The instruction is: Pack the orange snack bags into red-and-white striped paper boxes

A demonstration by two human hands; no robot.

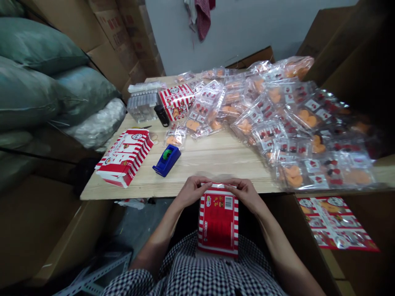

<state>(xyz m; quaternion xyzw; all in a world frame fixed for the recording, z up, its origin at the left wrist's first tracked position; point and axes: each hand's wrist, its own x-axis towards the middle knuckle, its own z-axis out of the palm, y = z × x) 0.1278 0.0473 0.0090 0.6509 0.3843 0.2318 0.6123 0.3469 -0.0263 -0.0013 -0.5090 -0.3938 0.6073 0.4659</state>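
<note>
A red box with white-striped edges and a barcode (218, 224) rests against my lap, its top end at the table's front edge. My left hand (195, 190) grips the top left corner, thumb on the face. On the top right corner my right hand (243, 191) is closed the same way. The fingers behind the box are partly hidden. Just beyond my hands, to the left, a blue tape dispenser (167, 161) with green tape lies on the table.
Striped boxes (125, 156) lie at the table's left, another box (177, 102) behind. A black bottle (161, 115) stands beside clear plastic trays (142, 105). Many clear packets (293, 174) cover the right side. Printed sheets (338, 224) sit below right. Green sacks (37, 45) pile up left.
</note>
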